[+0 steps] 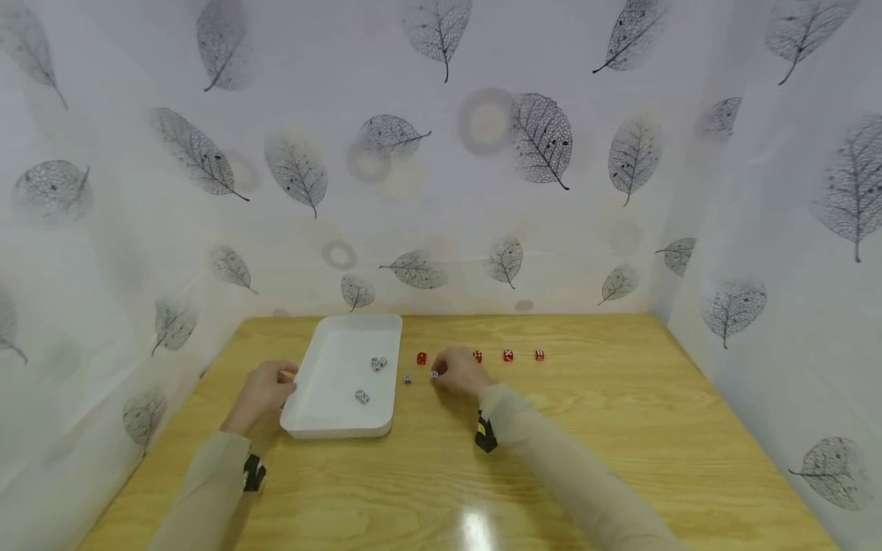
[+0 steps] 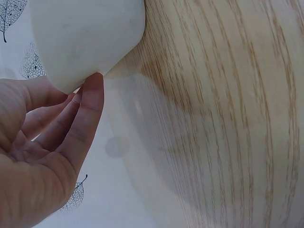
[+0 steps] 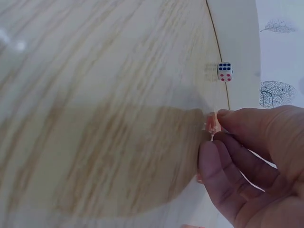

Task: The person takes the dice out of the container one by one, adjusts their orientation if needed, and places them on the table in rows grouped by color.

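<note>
A: Report on the right hand [image 1: 462,371].
B: Thumb and fingertips are drawn narrow, pinching a small white die [image 1: 434,375]. In the right wrist view the fingers largely hide it. Contact with the table [image 1: 427,490] cannot be confirmed.

A: And the left hand [image 1: 265,394]?
B: Thumb and fingers grip the left side of the white tray [image 1: 334,417]. Further white dice [image 1: 376,365] lie inside the tray in two small clusters.

A: Position of the pinched die?
B: Right of the tray, just beside a loose white die [image 1: 407,379] and on the near side of the red dice [image 1: 507,355]. Four red ones show, in a line across the table; whether the right hand covers another cannot be determined.

A: Assessment of the step?
B: In my judgement, a placement beside the loose white die. Recommended: lower the die until its face meets the wood squarely, then part thumb and finger evenly, so that it does not tip or spin. Lift straight up afterwards.

A: Risks noted?
B: The knuckles are near the red line; a sideways withdrawal could knock it askew. The left hand should hold the tray steady, since a nudge could push its right wall into the loose die
</note>
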A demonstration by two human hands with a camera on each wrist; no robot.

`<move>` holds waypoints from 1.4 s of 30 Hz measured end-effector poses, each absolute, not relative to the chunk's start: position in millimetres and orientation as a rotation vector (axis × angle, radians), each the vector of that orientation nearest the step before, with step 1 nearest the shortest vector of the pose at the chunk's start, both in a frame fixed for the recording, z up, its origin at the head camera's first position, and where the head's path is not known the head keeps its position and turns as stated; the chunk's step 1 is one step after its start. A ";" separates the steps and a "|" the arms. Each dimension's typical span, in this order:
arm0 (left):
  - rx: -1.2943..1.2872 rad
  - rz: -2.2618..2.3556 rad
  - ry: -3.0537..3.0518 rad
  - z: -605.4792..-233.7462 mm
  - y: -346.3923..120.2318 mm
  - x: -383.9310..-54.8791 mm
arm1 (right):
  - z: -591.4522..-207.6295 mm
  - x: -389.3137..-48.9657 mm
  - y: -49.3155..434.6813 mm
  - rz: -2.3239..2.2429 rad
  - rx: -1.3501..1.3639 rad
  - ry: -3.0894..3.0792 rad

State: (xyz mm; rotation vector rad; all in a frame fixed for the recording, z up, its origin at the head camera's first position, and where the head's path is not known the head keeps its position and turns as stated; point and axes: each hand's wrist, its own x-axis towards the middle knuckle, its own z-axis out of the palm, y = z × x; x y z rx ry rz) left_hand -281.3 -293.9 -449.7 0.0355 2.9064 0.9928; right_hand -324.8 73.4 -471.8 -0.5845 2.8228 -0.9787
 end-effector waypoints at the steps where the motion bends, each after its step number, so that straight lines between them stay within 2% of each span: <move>1: 0.038 1.002 2.907 -449.6 -293.8 -281.3 | -472.0 -325.1 72.9 -0.975 -0.582 2.827; 17: 0.066 0.980 2.930 -446.7 -293.0 -278.9 | -474.7 -328.9 66.7 -0.948 -0.484 2.822; 42: 0.052 1.025 2.923 -450.4 -293.2 -279.5 | -470.3 -322.6 74.0 -1.047 -0.508 2.746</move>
